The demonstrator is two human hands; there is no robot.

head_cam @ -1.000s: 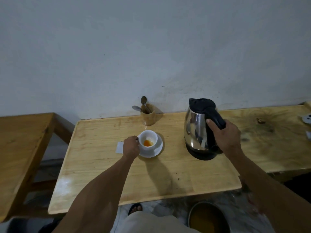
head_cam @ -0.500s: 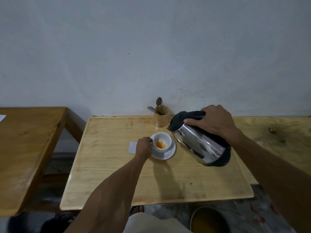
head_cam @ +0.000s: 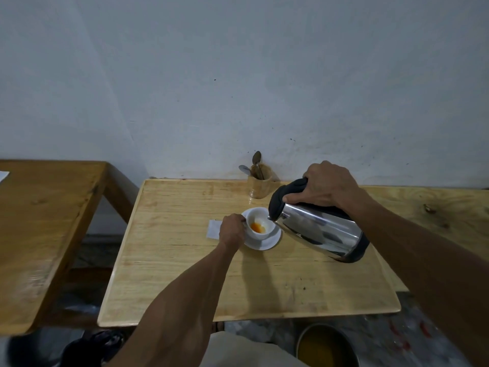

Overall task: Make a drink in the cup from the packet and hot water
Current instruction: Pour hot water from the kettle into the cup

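A white cup (head_cam: 260, 233) stands on a white saucer (head_cam: 272, 241) in the middle of the light wooden table (head_cam: 185, 274). Orange powder (head_cam: 257, 227) lies at the cup's bottom. My left hand (head_cam: 231, 231) grips the cup's handle side. My right hand (head_cam: 325, 188) holds the black handle of a steel kettle (head_cam: 320, 230), which is tilted steeply with its spout at the cup's right rim. A white packet (head_cam: 213, 229) lies flat on the table, partly hidden behind my left hand.
A wooden holder (head_cam: 259, 185) with two spoons stands at the back by the wall. A darker wooden table (head_cam: 39, 221) is at the left. Below the table's front edge on the floor sits a round metal container (head_cam: 326, 345).
My right hand lifted the kettle off the table, carried it left and tipped it until its spout reached the cup. My left hand stayed on the cup.
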